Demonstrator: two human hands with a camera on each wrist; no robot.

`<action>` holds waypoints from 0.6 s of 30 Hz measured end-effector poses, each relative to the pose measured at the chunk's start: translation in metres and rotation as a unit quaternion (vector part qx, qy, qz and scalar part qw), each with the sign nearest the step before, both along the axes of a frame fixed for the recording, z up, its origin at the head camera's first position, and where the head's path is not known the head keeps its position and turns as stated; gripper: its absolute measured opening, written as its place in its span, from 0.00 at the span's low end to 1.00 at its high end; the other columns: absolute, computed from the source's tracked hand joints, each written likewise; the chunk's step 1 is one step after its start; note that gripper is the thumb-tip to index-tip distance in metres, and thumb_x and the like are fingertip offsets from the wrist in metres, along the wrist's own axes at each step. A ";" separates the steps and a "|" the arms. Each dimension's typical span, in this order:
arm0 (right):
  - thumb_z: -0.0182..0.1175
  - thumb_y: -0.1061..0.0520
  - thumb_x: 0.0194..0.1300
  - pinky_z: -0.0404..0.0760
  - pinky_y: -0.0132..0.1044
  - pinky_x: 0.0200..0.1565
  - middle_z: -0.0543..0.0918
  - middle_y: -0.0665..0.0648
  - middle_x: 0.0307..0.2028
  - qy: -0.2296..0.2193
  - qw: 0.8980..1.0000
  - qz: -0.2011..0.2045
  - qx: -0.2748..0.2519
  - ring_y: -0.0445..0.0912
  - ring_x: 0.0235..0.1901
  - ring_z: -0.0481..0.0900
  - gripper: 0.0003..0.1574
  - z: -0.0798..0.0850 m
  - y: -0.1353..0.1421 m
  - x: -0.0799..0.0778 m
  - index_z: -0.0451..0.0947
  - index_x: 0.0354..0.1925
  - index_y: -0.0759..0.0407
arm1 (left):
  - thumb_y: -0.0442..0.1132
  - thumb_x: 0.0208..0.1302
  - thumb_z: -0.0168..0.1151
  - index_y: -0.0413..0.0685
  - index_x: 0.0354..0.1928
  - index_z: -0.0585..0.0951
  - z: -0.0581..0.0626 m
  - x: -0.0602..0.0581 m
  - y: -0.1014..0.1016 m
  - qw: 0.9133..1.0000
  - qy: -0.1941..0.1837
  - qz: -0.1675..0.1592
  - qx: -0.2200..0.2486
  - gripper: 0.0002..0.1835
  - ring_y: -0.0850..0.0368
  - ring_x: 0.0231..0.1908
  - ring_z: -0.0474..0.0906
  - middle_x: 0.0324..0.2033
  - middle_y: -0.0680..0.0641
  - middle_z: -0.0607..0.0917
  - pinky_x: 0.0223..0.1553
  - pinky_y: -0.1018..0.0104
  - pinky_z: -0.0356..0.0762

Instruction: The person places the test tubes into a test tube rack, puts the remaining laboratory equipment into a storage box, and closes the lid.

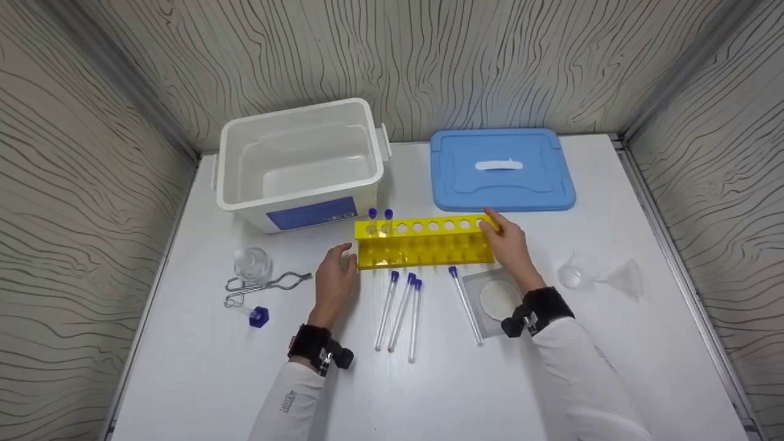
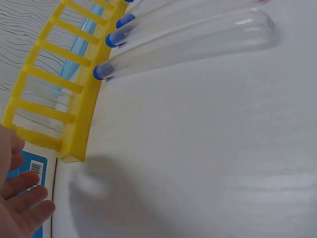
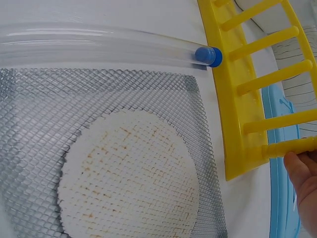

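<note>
A yellow test tube rack (image 1: 425,228) stands mid-table, with two blue-capped test tubes (image 1: 388,214) in its left holes. My right hand (image 1: 513,250) grips the rack's right end, and its fingers (image 3: 297,171) show at the end post in the right wrist view. By the rack's left end is my left hand (image 1: 334,282), its fingers loosely spread and holding nothing; whether the thumb touches the rack I cannot tell. Several capped test tubes lie in front of the rack, among them a tube (image 1: 466,306) beside a wire gauze (image 3: 129,173) with a white round centre.
Behind on the left stands an open white bin (image 1: 300,196); its blue lid (image 1: 502,190) lies at the back right. A glass flask (image 1: 252,264), metal tongs (image 1: 269,284) and a blue-based cylinder (image 1: 258,316) are at left. A beaker (image 1: 572,274) and a funnel (image 1: 626,280) lie at right.
</note>
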State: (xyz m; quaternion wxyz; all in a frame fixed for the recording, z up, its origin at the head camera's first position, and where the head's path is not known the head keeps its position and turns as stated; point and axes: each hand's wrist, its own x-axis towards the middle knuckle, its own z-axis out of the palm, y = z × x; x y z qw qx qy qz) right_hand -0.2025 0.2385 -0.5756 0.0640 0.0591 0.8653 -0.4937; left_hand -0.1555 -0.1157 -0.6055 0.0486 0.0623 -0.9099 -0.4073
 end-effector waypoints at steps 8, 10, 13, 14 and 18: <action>0.49 0.42 0.76 0.67 0.50 0.73 0.62 0.58 0.76 0.005 1.000 -0.002 -0.010 0.54 0.75 0.60 0.35 -0.001 0.001 -0.001 0.62 0.74 0.52 | 0.42 0.73 0.53 0.45 0.61 0.77 -0.011 -0.010 0.005 0.999 -0.033 -0.013 -0.018 0.19 0.46 0.63 0.76 0.61 0.42 0.80 0.67 0.52 0.73; 0.50 0.43 0.76 0.67 0.50 0.73 0.62 0.58 0.75 0.007 1.000 -0.001 -0.009 0.54 0.75 0.60 0.34 -0.002 0.001 -0.001 0.62 0.74 0.53 | 0.42 0.73 0.53 0.44 0.62 0.77 -0.014 -0.012 0.006 0.999 -0.030 -0.020 -0.032 0.20 0.45 0.65 0.74 0.63 0.41 0.79 0.68 0.51 0.71; 0.50 0.43 0.76 0.65 0.49 0.74 0.62 0.58 0.76 0.004 1.000 -0.005 -0.009 0.54 0.76 0.58 0.34 -0.002 0.001 -0.001 0.62 0.74 0.52 | 0.43 0.73 0.53 0.41 0.63 0.76 -0.021 -0.015 0.006 0.998 -0.018 -0.032 -0.057 0.21 0.41 0.68 0.71 0.65 0.38 0.76 0.71 0.48 0.67; 0.50 0.43 0.76 0.64 0.49 0.74 0.62 0.58 0.76 0.002 1.000 -0.007 -0.009 0.53 0.76 0.58 0.34 -0.002 0.001 -0.001 0.62 0.74 0.52 | 0.44 0.73 0.53 0.40 0.63 0.76 -0.023 -0.016 0.006 0.997 -0.015 -0.034 -0.066 0.22 0.40 0.69 0.69 0.66 0.37 0.76 0.72 0.47 0.65; 0.49 0.43 0.76 0.63 0.48 0.75 0.62 0.57 0.76 -0.004 1.000 -0.009 -0.005 0.53 0.76 0.58 0.34 -0.001 0.000 -0.001 0.62 0.74 0.51 | 0.45 0.74 0.52 0.40 0.64 0.75 -0.029 -0.018 0.007 0.996 -0.010 -0.033 -0.083 0.23 0.38 0.71 0.66 0.67 0.36 0.73 0.75 0.46 0.59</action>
